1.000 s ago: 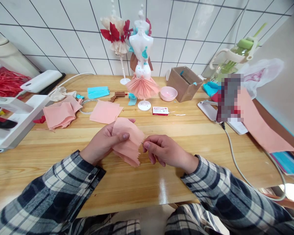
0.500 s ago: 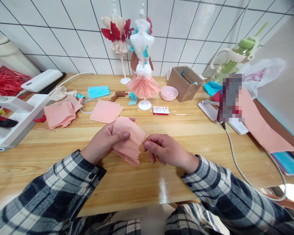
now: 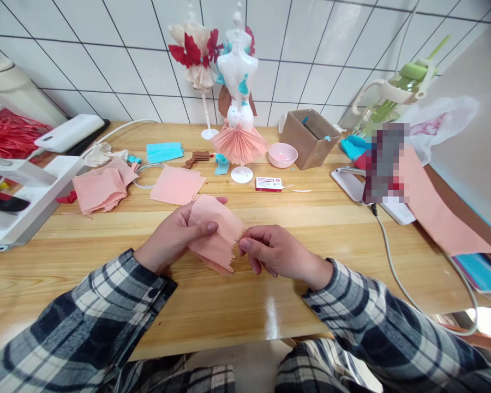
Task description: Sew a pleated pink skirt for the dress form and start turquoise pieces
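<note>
A person in plaid sleeves (image 3: 102, 305) sits at a wooden table (image 3: 213, 316), seen from their own eyes. Above its near part, the left hand (image 3: 175, 237) grips a small wad of peach paper (image 3: 221, 218), thumb pressed on top and fingers behind it. The wad's right edge is jagged, like a fringe. Just beside that edge is the right hand (image 3: 278, 251), its thumb and index finger closed together and the other fingers curled; whether they pinch something small, I cannot tell.

Beyond the left hand lies a flat stack (image 3: 178, 184) of peach sheets. Left of it are a clear ring (image 3: 141, 183) and a looser peach pile (image 3: 100, 191). On the far right, a long peach strip (image 3: 427, 202) hangs partly over the table's side.

Farther back, a red and white box (image 3: 269, 184) lies flat. Behind it stand a pink bowl (image 3: 282, 156) and, just to its right, an open carton (image 3: 311, 142). Left of the bowl, a white dress form (image 3: 238, 76) stands upright in a pleated peach skirt (image 3: 240, 144). Behind and left is a second form (image 3: 198, 76), dressed in cream with red bows. White tiles (image 3: 106, 71) cover the back wall.
</note>
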{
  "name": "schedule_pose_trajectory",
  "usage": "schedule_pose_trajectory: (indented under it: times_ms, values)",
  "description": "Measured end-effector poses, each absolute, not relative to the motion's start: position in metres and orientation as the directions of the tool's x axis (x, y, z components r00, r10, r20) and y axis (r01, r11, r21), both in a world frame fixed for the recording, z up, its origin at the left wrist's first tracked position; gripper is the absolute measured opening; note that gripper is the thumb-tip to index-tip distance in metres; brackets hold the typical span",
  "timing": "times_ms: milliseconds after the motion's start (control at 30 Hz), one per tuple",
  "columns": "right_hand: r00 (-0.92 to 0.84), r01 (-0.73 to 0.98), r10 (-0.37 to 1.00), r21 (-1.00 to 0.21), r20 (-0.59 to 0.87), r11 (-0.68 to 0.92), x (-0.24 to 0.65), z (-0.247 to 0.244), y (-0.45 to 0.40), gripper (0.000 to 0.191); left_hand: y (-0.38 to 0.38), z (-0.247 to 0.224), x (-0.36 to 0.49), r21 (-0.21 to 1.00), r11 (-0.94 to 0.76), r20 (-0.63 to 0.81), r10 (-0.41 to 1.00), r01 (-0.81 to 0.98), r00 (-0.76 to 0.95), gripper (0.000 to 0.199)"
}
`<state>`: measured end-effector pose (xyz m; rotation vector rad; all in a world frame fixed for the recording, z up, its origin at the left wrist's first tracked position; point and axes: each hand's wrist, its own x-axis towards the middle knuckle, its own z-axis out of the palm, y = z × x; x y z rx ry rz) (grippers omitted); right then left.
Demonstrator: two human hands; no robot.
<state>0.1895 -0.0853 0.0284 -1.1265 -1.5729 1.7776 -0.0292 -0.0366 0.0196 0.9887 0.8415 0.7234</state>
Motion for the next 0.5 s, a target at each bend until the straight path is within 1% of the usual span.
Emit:
schedule_pose_trajectory:
  times_ms: [233, 500]
  values:
    - [-0.526, 0.161, 0.806, -0.962, -0.271, -0.219, 0.1898, 0.0265, -0.0853, 0.031, -0.0365, 0.0189, -0.0294, 0.92, 0.37, -0.263, 0.831, -0.134, 0.49, 0.05]
    - [-0.536, 0.159, 0.803, -0.965, -0.26, -0.207, 0.1899, 0.0271, -0.0854, 0.032, -0.0377, 0.0203, -0.0297, 0.918, 0.383, -0.298, 0.835, -0.1, 0.463, 0.055]
